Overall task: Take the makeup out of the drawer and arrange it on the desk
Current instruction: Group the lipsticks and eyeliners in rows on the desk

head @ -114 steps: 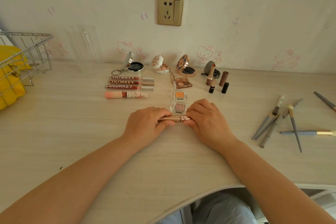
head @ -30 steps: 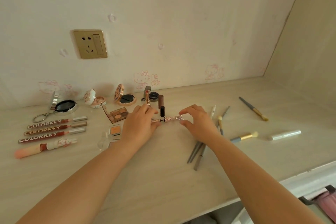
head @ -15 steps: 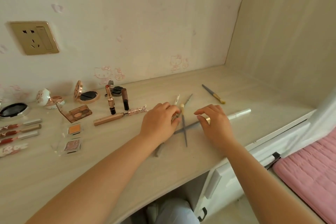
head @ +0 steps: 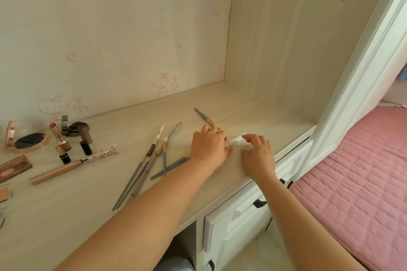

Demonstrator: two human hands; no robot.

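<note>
Near the desk's right front edge, my left hand and my right hand both close on a white pen lying flat, one at each end. A grey brush with a gold ferrule lies just behind my left fingers. To the left lie several grey brushes and pens, some crossed. Farther left are a rose-gold mascara tube, upright lipsticks, an open compact and an eyeshadow palette.
White drawers with a black handle sit under the desk's right end. A wooden side panel closes the desk on the right. A pink quilted mattress lies beyond it.
Both hands left the rose-gold mascara tube lying by the lipsticks, moved right across the brushes, and now close on the white pen. My view has swung right.
</note>
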